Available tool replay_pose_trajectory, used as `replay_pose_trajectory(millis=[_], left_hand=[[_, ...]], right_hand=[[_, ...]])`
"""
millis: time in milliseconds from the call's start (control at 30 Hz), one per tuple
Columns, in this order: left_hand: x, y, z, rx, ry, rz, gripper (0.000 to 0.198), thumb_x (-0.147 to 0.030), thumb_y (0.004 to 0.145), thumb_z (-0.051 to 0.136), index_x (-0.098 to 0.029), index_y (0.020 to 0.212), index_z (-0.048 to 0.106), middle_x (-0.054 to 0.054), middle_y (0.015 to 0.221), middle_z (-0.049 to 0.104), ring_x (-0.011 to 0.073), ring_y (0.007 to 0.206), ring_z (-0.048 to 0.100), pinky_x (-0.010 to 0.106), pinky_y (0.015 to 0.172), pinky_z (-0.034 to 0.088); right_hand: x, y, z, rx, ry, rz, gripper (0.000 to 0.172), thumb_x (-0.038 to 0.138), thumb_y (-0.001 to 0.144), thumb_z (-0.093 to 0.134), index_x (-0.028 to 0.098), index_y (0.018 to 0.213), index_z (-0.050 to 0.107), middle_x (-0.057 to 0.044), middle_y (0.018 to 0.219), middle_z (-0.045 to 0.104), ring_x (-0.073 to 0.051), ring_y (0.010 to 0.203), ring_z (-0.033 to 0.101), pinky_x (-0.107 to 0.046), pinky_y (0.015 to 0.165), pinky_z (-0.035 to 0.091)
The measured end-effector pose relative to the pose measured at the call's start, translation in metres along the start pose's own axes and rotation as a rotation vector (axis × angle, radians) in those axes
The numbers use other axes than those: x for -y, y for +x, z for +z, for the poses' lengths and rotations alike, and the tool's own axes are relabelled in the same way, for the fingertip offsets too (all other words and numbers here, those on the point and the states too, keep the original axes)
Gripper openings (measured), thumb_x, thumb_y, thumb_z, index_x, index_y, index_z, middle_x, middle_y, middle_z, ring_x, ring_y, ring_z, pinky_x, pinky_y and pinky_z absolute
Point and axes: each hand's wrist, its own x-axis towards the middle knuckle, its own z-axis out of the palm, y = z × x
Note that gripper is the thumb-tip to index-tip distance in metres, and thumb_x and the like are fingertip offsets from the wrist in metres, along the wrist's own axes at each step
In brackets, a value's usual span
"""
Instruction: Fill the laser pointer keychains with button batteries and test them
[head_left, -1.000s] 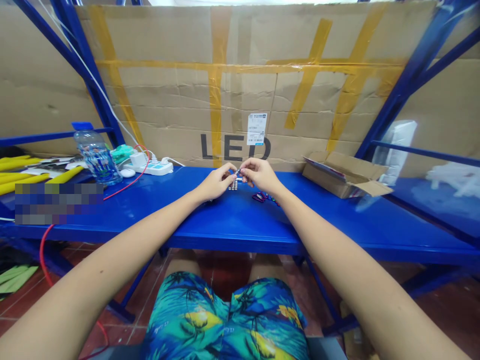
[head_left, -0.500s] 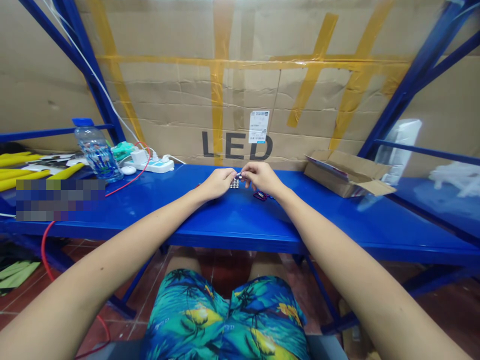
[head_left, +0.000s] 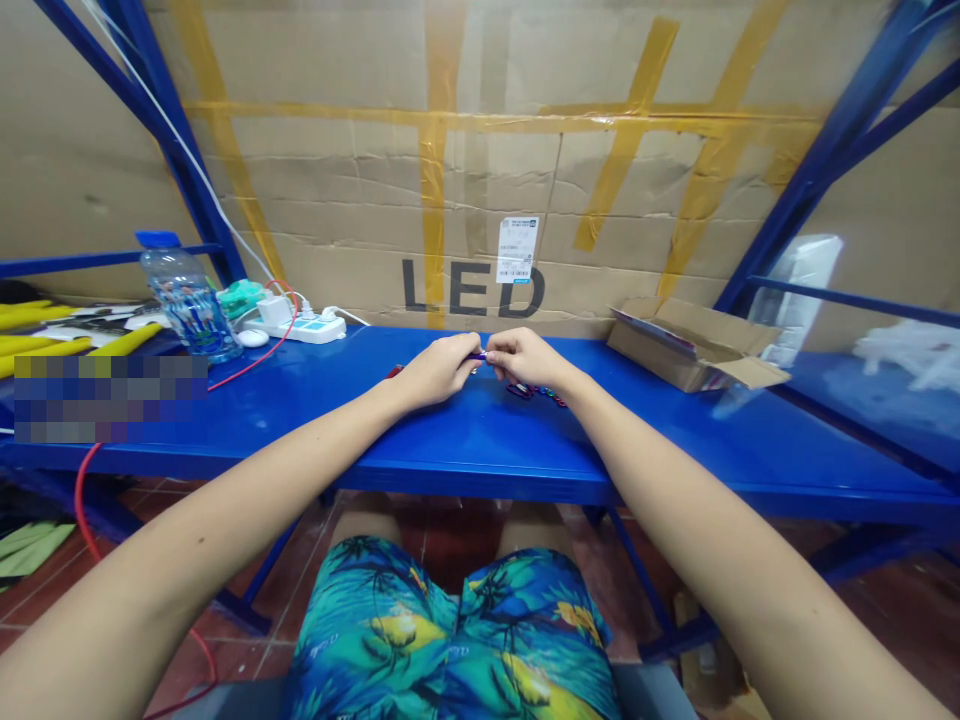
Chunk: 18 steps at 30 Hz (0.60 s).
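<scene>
Both hands pinched on one small part (head_left: 478,355), directly below the LED lettering (head_left: 472,288). Left hand (head_left: 439,368) has its fingers curled tight on the near end. Right hand (head_left: 525,358) grips the other end the same way. The part is too small to tell what it is; it shows purple-blue.

Progress, my read: one piece in hand, and loose coloured pieces (head_left: 536,391) sit on the bench (head_left: 465,440) below and just right of the lettering, near my right wrist. Can't tell which of those are finished. There's a red bit (head_left: 395,371) below-left of the lettering, by my left hand.

Room: bench surface below the lettering is open out to the front edge. Carton (head_left: 694,345) is well right of the lettering, power strip (head_left: 304,328) and bottle (head_left: 187,305) well left. Cardboard wall is close behind my knuckles, so little room going forward.
</scene>
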Motion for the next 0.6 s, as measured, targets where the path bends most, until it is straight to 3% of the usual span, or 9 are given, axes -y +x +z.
replay_pose_trajectory(millis=[167,267,367,500,600], left_hand=[[-0.004,0.003,0.002,-0.024,0.018,-0.067,0.019,-0.026,0.099,0.042,-0.018,0.088,0.055,0.008,0.086,0.066,0.0211,0.079,0.060,0.034,0.072,0.046],[-0.001,0.007,0.006,-0.043,0.024,-0.128,0.024,-0.023,0.100,0.039,-0.015,0.095,0.061,0.011,0.092,0.067,0.0222,0.086,0.062,0.035,0.079,0.047],[0.002,0.010,0.006,0.016,0.075,-0.117,0.027,-0.022,0.098,0.042,-0.015,0.095,0.068,0.012,0.093,0.068,0.0237,0.092,0.063,0.036,0.085,0.047],[-0.001,0.009,0.000,0.078,-0.001,-0.124,0.027,-0.023,0.097,0.046,-0.017,0.083,0.068,0.007,0.083,0.070,0.0204,0.080,0.064,0.032,0.076,0.045],[-0.004,0.006,-0.002,0.014,-0.068,-0.141,0.018,-0.027,0.094,0.054,-0.017,0.083,0.064,0.004,0.078,0.070,0.0183,0.073,0.062,0.030,0.068,0.041]], right_hand=[[0.000,0.001,0.000,-0.015,0.006,0.003,0.018,0.027,0.084,0.054,0.018,0.069,0.056,0.003,0.054,0.059,-0.011,0.042,0.047,-0.025,0.049,0.037],[-0.001,0.002,-0.001,-0.081,-0.075,-0.044,0.018,0.026,0.084,0.054,0.017,0.069,0.059,0.001,0.057,0.061,-0.012,0.050,0.050,-0.025,0.056,0.038],[0.001,0.002,-0.001,-0.113,-0.141,-0.084,0.018,0.023,0.083,0.054,0.016,0.068,0.062,0.000,0.059,0.061,-0.013,0.057,0.053,-0.026,0.061,0.038],[0.004,0.000,-0.001,-0.094,-0.162,-0.086,0.019,0.021,0.082,0.054,0.016,0.066,0.062,0.000,0.059,0.061,-0.013,0.059,0.053,-0.026,0.063,0.037],[0.007,0.000,-0.001,-0.074,-0.121,-0.064,0.018,0.021,0.082,0.054,0.016,0.065,0.059,0.000,0.057,0.060,-0.012,0.056,0.051,-0.026,0.061,0.037]])
